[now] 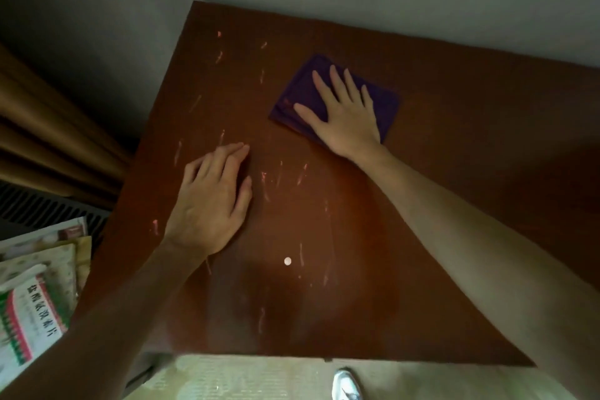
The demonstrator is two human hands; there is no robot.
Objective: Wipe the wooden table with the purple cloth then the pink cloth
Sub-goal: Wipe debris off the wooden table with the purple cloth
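A dark reddish-brown wooden table (pixel 454 172) fills most of the view, marked with many pale pink scratches and streaks. A folded purple cloth (pixel 298 91) lies flat near the table's far middle. My right hand (pixel 344 114) presses flat on top of it, fingers spread, covering much of the cloth. My left hand (pixel 211 201) rests palm down on the bare wood at the left, fingers together, holding nothing. No pink cloth shows in the view.
A small white round spot (pixel 287 261) sits on the wood near the front. A grey wall runs behind the table. Brown curtains (pixel 39 127) hang at the left, with printed bags and boxes (pixel 35 299) stacked below them. A shoe (pixel 345 385) shows on the floor.
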